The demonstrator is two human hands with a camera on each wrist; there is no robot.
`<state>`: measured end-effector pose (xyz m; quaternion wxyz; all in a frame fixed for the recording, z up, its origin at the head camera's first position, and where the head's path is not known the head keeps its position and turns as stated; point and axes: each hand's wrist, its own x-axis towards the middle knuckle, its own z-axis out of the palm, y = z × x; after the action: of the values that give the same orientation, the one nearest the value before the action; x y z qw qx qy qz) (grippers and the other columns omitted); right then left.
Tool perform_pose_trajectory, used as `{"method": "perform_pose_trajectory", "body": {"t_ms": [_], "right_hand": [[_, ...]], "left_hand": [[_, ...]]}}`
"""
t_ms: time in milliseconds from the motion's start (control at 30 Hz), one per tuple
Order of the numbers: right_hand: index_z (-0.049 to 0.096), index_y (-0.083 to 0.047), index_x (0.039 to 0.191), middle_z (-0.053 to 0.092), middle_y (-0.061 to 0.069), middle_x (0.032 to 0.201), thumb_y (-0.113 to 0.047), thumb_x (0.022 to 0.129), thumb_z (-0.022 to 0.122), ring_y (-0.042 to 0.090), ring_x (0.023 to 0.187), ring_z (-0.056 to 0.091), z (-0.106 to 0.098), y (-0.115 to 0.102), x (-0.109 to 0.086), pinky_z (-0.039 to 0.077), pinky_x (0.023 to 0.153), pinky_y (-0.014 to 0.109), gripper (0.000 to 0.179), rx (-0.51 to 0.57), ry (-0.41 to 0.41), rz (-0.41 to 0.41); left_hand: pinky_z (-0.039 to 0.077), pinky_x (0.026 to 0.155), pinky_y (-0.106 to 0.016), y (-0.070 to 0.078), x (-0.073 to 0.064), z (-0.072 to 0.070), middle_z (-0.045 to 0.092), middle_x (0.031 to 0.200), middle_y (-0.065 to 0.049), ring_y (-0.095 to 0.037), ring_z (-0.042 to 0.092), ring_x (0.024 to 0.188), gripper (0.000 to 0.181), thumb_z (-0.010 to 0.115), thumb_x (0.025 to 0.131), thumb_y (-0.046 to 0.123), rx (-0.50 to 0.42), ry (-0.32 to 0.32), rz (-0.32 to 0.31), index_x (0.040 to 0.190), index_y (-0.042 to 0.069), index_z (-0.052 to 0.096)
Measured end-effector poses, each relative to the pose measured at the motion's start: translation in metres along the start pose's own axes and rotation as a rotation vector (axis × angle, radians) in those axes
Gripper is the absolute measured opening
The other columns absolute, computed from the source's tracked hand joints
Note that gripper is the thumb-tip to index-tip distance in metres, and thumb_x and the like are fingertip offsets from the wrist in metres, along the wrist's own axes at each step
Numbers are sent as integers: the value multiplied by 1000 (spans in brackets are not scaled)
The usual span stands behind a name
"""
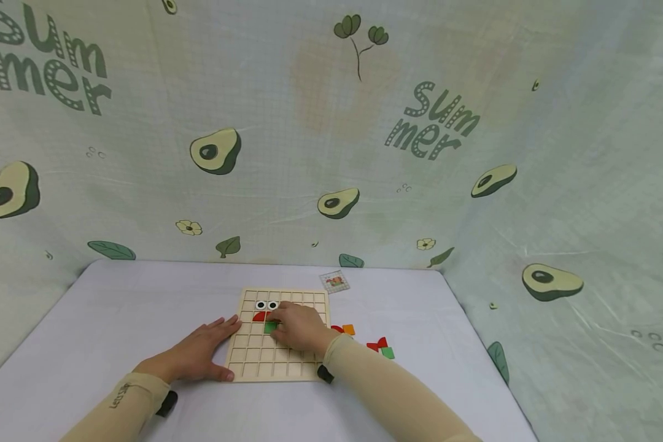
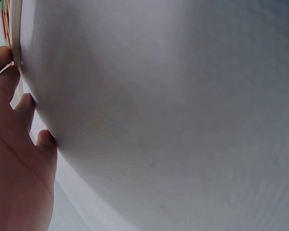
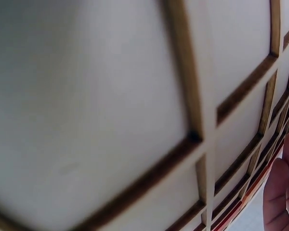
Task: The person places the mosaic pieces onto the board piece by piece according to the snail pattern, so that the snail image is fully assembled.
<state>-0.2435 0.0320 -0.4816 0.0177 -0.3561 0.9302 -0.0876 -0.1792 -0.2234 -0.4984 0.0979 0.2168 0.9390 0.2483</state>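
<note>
A wooden grid board (image 1: 248,356) lies flat on the table. Set in its upper cells are two round-eye tiles (image 1: 261,305), red curved pieces (image 1: 259,317) beneath them, and a green square tile (image 1: 270,328) lower still. My right hand (image 1: 298,328) reaches over the board from the right, thumb and fingertips pinching about the green tile and covering part of the red. Green also shows by the fingertips in the right wrist view. My left hand (image 1: 199,353) rests on the table with spread fingers, fingertips and thumb at the board's left edge.
Right of the board lie an orange square piece (image 1: 348,329) and another green square (image 1: 387,353) among several red pieces (image 1: 382,342). A small picture card (image 1: 335,282) is behind the board's far right corner. Printed cloth (image 1: 287,202) hangs behind the white table (image 1: 143,307).
</note>
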Motion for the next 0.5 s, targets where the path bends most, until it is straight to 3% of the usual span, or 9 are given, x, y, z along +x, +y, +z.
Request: {"method": "perform_pose_trajectory", "body": {"t_ms": [300, 500], "right_hand": [[72, -30, 120, 61, -15, 109, -30, 93, 69, -1, 88, 56, -1, 5, -5, 49, 69, 19, 28, -7, 24, -13], [72, -26, 122, 62, -12, 107, -28, 90, 70, 1, 83, 57, -16, 20, -28, 49, 65, 21, 31, -30, 2, -12]], "left_hand": [[20, 114, -65, 1, 1, 0, 33, 158, -17, -46, 26, 143, 110, 87, 65, 56, 1, -2, -21, 150, 1, 41], [20, 114, -65, 1, 1, 0, 32, 159, -16, -46, 25, 143, 111, 87, 65, 56, 10, 1, -20, 150, 2, 41]]}}
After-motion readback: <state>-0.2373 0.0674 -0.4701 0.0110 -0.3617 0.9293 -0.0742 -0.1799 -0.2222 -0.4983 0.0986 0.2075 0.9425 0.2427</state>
